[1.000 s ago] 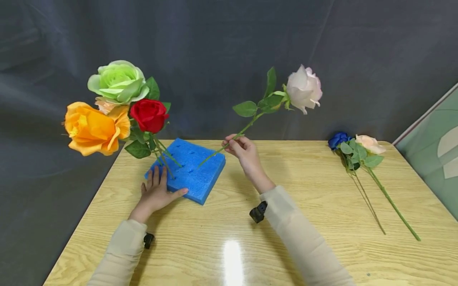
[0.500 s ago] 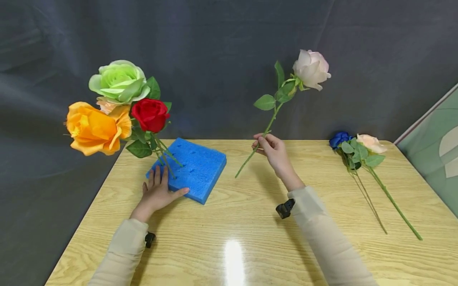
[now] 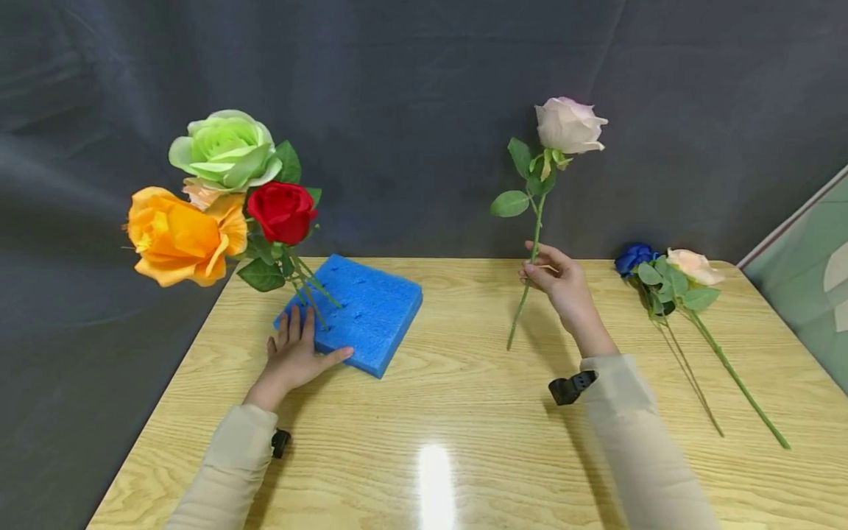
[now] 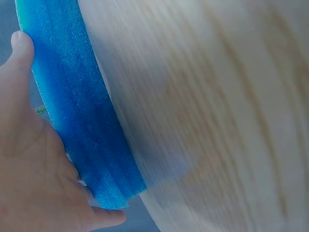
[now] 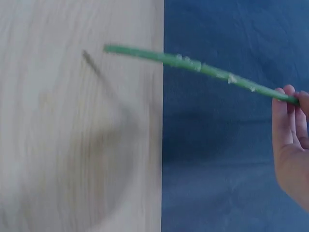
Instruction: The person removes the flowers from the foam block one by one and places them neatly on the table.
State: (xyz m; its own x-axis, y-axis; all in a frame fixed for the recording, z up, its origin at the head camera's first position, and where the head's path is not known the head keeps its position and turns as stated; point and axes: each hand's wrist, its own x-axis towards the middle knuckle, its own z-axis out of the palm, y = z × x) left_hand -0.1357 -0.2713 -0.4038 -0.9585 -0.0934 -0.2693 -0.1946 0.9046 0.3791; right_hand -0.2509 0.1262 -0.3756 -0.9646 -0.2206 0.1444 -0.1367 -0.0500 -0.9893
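My right hand (image 3: pixel 568 291) pinches the green stem of a pale pink-white artificial rose (image 3: pixel 571 126), held nearly upright over the table. Small whitish bits cling along the lower stem (image 5: pixel 212 71) in the right wrist view. With fingers spread, my left hand (image 3: pixel 294 357) rests on the near left edge of a blue foam block (image 3: pixel 377 313). The left wrist view shows the thumb and fingers along the foam's side (image 4: pixel 72 96). Stuck in the block and leaning left are a light green rose (image 3: pixel 228 151), a red rose (image 3: pixel 283 213), an orange rose (image 3: pixel 179 235) and a partly hidden peach flower (image 3: pixel 200 193).
On the right of the wooden table (image 3: pixel 371 456) lie a blue rose (image 3: pixel 632 259) and a peach rose (image 3: pixel 694 266), stems toward me. A dark cloth (image 3: pixel 411 132) hangs behind the table's far edge. Small holes dot the foam's top.
My right hand has carried the pale rose rightward, away from the foam block, and its stem has swung from slanted to nearly upright. My left hand stays on the block.
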